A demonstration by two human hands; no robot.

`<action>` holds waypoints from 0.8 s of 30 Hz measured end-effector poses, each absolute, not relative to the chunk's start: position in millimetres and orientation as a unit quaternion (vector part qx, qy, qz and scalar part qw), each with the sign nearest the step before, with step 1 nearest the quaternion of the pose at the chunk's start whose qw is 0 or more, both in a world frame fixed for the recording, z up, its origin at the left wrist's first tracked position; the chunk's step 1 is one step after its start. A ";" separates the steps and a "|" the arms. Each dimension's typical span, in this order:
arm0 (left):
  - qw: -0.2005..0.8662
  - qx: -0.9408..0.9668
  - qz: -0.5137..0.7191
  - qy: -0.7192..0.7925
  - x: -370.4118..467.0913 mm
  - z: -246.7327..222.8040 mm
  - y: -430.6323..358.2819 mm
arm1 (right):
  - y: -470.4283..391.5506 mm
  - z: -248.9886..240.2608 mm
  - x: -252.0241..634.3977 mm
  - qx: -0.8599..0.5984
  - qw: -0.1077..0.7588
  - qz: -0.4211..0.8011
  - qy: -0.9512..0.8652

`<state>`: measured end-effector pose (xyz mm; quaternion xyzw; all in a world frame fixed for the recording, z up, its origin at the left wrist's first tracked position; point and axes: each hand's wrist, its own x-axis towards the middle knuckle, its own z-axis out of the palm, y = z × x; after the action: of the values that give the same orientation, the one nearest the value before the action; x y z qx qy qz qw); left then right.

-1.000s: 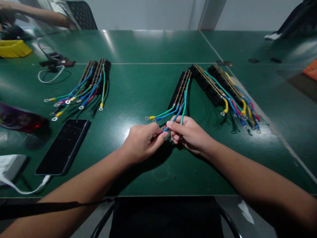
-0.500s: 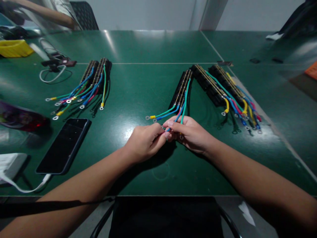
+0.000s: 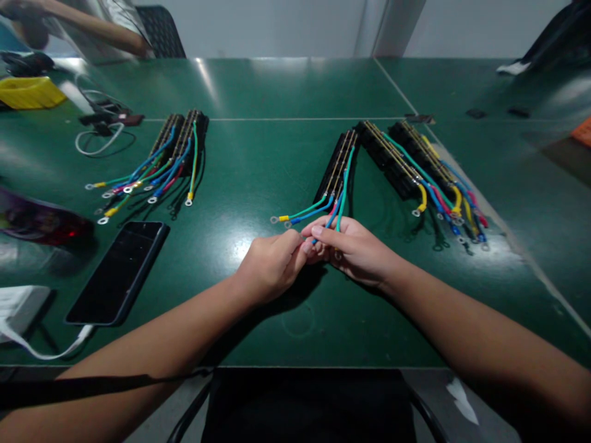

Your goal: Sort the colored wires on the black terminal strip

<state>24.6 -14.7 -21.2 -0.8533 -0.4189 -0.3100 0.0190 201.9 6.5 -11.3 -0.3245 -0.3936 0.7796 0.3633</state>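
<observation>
A black terminal strip [image 3: 339,163] with gold-coloured metal rows lies in front of me, its green, blue and red wires running toward my hands. My right hand [image 3: 353,249] pinches a blue wire [image 3: 331,219] close to its end. Against its fingertips, my left hand [image 3: 276,261] is closed at the end of the wires; what its fingers hold is hidden. A green wire [image 3: 345,194] passes down behind my right fingers. Two free ring lugs, one on a green wire with a yellow sleeve [image 3: 284,218], lie left of the hands.
More wired strips lie at right [image 3: 388,154] and left [image 3: 187,138]. A phone [image 3: 119,274] on a white cable, a dark red bottle [image 3: 41,218] and a yellow tray [image 3: 32,92] are at left. A person's arm [image 3: 96,31] shows beyond.
My left hand has shifted very slightly at the fingertips. The other person's arm at the upper left has moved a little to the right. My right hand is nearly still.
</observation>
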 end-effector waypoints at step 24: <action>-0.025 -0.856 -0.335 -0.394 22.9 -18.6 -13.3 | 5.8 -9.5 202.0 -0.340 0.365 0.777 -0.384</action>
<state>22.9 -13.3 -18.6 -0.8556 -0.3940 -0.3348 -0.0246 202.0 5.8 -9.5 -0.3398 -0.3837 0.7772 0.3650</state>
